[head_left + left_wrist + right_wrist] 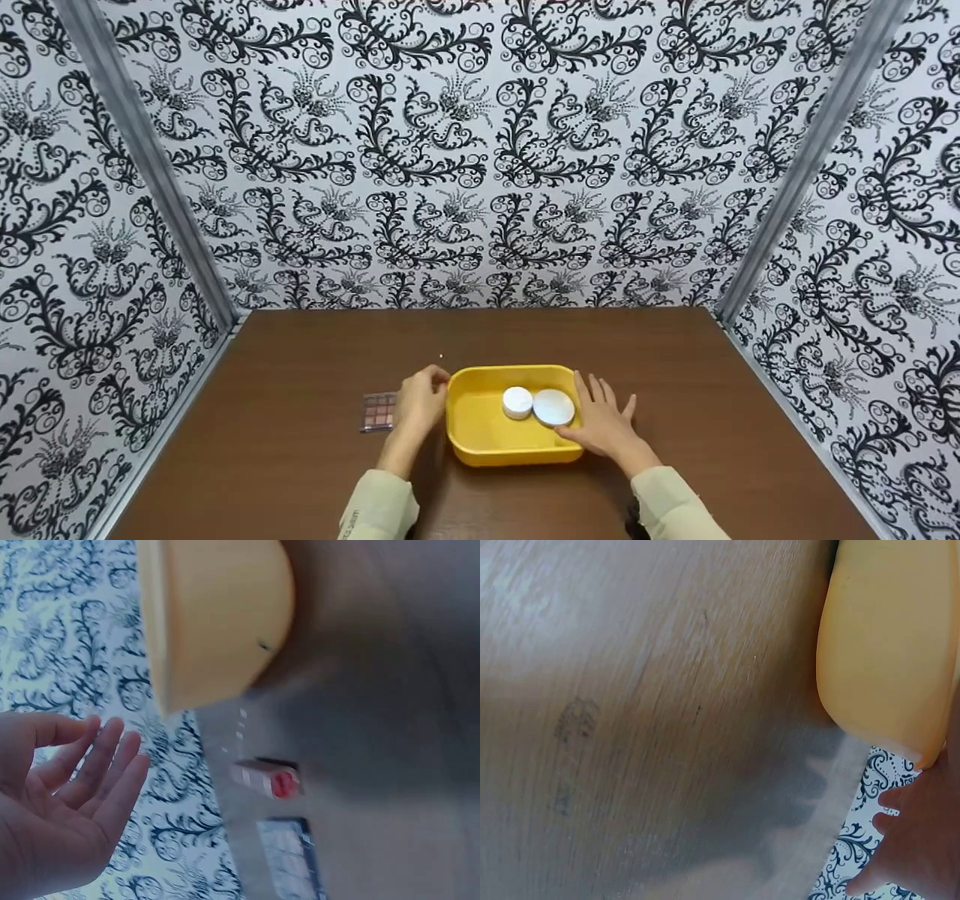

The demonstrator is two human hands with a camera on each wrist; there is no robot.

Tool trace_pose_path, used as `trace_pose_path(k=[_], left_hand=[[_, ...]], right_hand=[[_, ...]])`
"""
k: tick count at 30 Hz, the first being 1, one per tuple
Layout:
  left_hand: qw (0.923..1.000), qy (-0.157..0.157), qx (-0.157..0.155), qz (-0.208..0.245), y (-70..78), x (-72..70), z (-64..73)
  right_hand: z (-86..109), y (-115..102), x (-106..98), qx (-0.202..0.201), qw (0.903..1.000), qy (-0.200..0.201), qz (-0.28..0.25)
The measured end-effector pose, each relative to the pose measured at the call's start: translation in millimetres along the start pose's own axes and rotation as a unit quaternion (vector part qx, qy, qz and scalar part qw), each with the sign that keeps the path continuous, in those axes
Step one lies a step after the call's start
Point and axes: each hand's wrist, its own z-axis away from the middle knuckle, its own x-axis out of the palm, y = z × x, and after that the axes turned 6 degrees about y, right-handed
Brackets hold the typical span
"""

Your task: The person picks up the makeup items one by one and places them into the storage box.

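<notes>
A yellow plastic tub (pixel 517 456) stands on the brown table. Inside it, towards the right, lie a small white round jar (pixel 517 403) and a wider, flatter white round container (pixel 553 408), side by side. My left hand (pixel 420 405) is beside the tub's left rim; in the left wrist view its fingers are loosely bent, apart from the tub, with nothing visible in them. At the right rim, my right hand (pixel 606 429) spreads its fingers, the thumb reaching over the rim near the flatter container. Its contact with the rim is partly hidden in the right wrist view.
A makeup palette (pixel 377 412) with pinkish pans lies left of the left hand. Near it in the left wrist view is a small tube-like item with a red round end (pixel 284 784). Patterned black-and-white walls (pixel 465 150) enclose the table's back and sides.
</notes>
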Motion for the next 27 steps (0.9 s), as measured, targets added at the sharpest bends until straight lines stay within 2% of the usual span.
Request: trace_pose_path(k=[3, 6, 16, 21, 27], left_hand=[[0.9998, 0.019, -0.002, 0.011, -11.2, 1.5, 0.1], [0.9997, 0.021, -0.006, 0.012, -21.4, 3.8, 1.0], [0.9961, -0.006, -0.037, -0.08, -48.8, 16.4, 10.9], [0.9924, -0.015, -0.048, -0.113, -55.4, 21.6, 12.5], [0.99, -0.009, -0.048, -0.132, -56.5, 26.0, 14.2]], right_hand=[[-0.1, 0, 1, 0.001, 1.0, -0.003, 0.0], [-0.8, 0, 1, 0.0, 1.0, -0.002, -0.001], [0.6, -1, 1, 0.0, 1.0, -0.005, -0.001], [0.2, -1, 0, -0.001, 1.0, 0.0, 0.0], [-0.5, 0, 2, 0.005, 1.0, -0.001, 0.003]])
